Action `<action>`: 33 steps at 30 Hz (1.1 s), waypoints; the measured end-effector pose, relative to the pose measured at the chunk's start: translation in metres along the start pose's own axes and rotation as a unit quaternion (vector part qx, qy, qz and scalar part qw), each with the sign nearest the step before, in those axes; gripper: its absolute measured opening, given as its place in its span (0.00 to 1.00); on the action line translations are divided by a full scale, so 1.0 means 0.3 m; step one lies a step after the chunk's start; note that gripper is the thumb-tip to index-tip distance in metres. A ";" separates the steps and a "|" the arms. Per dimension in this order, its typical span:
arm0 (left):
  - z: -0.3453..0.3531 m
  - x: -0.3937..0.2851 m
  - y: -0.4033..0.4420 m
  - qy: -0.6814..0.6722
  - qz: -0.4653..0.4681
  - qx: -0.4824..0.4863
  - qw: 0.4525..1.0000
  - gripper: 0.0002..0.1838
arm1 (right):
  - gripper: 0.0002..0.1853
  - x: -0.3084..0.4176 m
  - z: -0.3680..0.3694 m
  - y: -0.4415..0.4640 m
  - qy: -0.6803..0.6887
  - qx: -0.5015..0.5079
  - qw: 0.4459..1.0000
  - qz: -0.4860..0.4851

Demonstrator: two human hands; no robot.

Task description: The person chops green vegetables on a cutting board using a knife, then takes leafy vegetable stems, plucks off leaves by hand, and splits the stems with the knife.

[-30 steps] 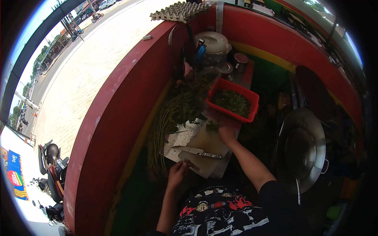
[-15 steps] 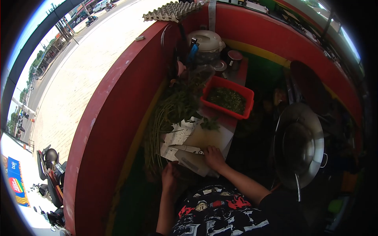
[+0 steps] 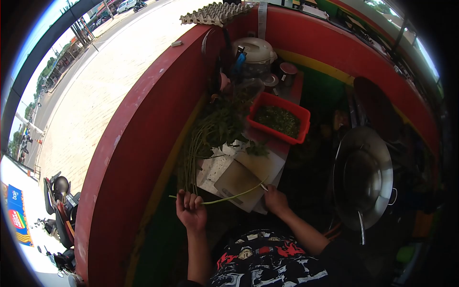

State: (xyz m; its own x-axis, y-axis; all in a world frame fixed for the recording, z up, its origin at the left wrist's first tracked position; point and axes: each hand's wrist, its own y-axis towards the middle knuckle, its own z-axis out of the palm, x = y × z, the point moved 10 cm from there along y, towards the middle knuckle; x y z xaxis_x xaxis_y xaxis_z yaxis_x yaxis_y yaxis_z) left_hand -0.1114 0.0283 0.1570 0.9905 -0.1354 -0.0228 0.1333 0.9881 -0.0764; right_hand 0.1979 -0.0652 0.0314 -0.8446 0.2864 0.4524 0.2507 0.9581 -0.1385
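The left hand is being kept closed, its fingers curled around a long green stem, while a short end is being left poking out on the outer side. The knife is being gripped by its handle in the right hand; its blade is being lost in the dark tones over the board. Between the hands, the stem is being stretched across the near edge of the cutting board, its far end being held close to the knife handle.

On the board's far side, a small clump of leaves is being supported. The board's left side is being bordered by a speckled white sheet, and beyond it a heap of leafy stems is being spread along the low red wall. Chopped greens are being held in a red container past the board. Farther back, a lidded pot is being kept near the corner. Well to the right, a ladle is being rested in a large wok. Egg trays are being carried on the wall top.
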 end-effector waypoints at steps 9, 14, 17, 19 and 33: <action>-0.081 -0.008 -0.085 -0.013 0.007 -0.041 0.999 0.13 | 0.15 0.190 -0.009 0.048 0.004 -0.036 0.998 -0.059; 0.039 -0.102 -0.144 0.014 0.078 0.006 0.997 0.13 | 0.18 0.449 0.028 -0.069 0.002 0.047 0.928 -0.369; 0.088 -0.182 -0.196 0.023 0.133 0.031 0.990 0.14 | 0.18 0.418 -0.003 -0.090 0.006 0.059 0.931 -0.359; 0.101 -0.229 -0.246 0.017 0.163 0.036 0.986 0.14 | 0.18 0.343 -0.037 -0.036 0.002 0.049 0.954 -0.295; 0.330 -0.291 -0.559 0.145 0.296 0.051 0.943 0.14 | 0.13 0.411 0.211 0.496 0.027 -0.017 0.971 -0.238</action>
State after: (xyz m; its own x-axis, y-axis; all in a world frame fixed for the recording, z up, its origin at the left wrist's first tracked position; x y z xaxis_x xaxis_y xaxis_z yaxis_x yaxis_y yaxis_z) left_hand -0.2169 -0.1183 0.2706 0.8433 0.4428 -0.3046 -0.4236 0.8964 0.1306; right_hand 0.1012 0.1126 0.0108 -0.8430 -0.1893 0.5035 -0.1454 0.9814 0.1255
